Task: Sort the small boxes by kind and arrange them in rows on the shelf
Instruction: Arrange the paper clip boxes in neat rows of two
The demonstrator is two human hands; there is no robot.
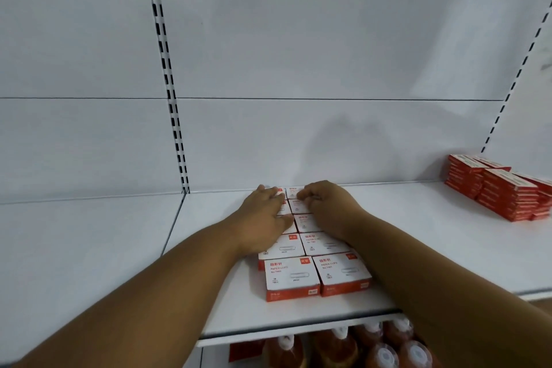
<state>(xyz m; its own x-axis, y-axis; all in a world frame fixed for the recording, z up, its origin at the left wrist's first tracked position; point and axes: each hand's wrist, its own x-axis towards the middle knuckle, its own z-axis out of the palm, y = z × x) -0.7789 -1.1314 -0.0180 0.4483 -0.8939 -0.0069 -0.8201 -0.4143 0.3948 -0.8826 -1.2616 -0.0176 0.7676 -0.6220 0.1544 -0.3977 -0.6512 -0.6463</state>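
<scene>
Nearest you, under the shelf (298, 312) edge, you can see the caps of some bottles (385, 352) on the level below; they play no part here. On the shelf itself, the paper-clip boxes (291, 276) stand in two columns running away from you, white tops up, red sides facing you, each touching its neighbour. Judging by their look, these are small cardboard cartons, light but with a little loose weight inside, stiff enough to push yet easy to dent at a corner. You would do best to press on the flat top or pinch the two long sides, not the end flaps. Further in, your left hand (265, 212) lies flat with fingers spread over the left column, holding nothing. Your right hand (324, 200) is curled, knuckles up, fingertips bent down onto the back boxes of the right column; whether it is actually gripping one you cannot tell from here. A sideways nudge could well skew the whole column, since the cartons will probably slide easily on the smooth white surface. Far off to the right, near the back wall, red boxes (504, 191) sit in stacks, well apart from your rows.
</scene>
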